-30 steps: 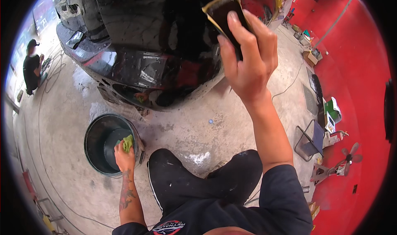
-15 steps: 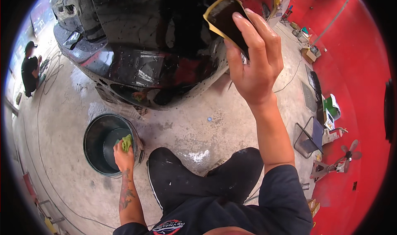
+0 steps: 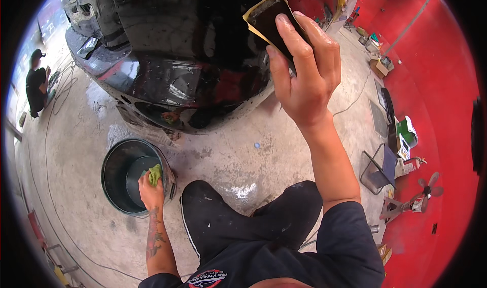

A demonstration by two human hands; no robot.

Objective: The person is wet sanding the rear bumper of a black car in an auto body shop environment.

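My right hand (image 3: pixel 307 77) grips a dark sanding block (image 3: pixel 266 16) backed with yellow paper, laid against the glossy black car bumper (image 3: pixel 167 75) at top centre. Its fingers are wet and bent over the block. Down at the left, my left hand (image 3: pixel 151 189) is closed on a crumpled green cloth (image 3: pixel 155 173) at the inner right side of a dark bucket (image 3: pixel 114 179) with water in it. Water drops speckle the bumper, and paper sheets (image 3: pixel 147 133) lie under its lower edge.
A person in black (image 3: pixel 36 85) squats at the far left beside cables and hoses. Along the red wall at right stand a folding chair (image 3: pixel 380 169), a fire extinguisher (image 3: pixel 408 166), a fan (image 3: pixel 430 191) and boxes (image 3: pixel 380 67). My bent knees are on the concrete floor below the bumper.
My right hand and block shifted slightly right around half a second ago and have since moved back left across the bumper. My left hand stays at the bucket with the cloth.
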